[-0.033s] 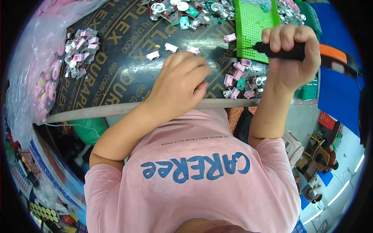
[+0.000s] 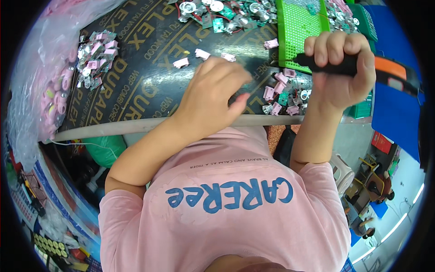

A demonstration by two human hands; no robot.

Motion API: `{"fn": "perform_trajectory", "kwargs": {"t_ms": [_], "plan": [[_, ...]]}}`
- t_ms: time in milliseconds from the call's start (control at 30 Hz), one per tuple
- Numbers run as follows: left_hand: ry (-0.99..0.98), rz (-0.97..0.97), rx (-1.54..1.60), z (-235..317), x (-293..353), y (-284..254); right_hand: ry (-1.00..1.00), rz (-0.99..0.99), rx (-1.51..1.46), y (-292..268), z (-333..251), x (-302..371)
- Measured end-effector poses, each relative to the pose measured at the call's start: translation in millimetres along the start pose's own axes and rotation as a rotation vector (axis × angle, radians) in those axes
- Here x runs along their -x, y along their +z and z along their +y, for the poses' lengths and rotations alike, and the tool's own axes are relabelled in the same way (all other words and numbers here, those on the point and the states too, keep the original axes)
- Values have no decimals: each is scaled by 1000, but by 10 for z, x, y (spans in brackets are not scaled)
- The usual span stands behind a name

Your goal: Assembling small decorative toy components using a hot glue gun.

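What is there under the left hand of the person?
Around the left hand I see the black table; a pink part shows just beyond it. Anything directly beneath the hand is covered.

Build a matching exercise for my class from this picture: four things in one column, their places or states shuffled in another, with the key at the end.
Things
1. Black-and-orange tool
2. Left hand
3. Bright green tray
4. Green bag

Places or states
A. On the person's side of the table edge, toward the left
B. Gripped in the right hand
C. Pierced with many small holes
D. Over the table, close to three loose pink pieces

Right pairs: 1-B, 2-D, 3-C, 4-A
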State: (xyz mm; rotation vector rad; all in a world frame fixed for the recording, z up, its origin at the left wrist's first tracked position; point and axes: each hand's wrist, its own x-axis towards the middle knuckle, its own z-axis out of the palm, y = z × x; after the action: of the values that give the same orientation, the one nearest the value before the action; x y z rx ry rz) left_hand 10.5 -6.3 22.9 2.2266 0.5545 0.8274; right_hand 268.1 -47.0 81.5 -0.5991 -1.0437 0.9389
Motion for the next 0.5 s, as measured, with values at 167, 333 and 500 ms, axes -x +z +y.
{"fn": "perform_trajectory", "kwargs": {"t_ms": [167,333,500], "plan": [[-91,35,122,6,-137,9,33,-81,-76,360,-8,124],[-124,30,131,-27,-45,-1,43,-75,-85,467,92,171],[-41,80,131,-38,-42,-7,57,-81,-80,505,79,179]]}}
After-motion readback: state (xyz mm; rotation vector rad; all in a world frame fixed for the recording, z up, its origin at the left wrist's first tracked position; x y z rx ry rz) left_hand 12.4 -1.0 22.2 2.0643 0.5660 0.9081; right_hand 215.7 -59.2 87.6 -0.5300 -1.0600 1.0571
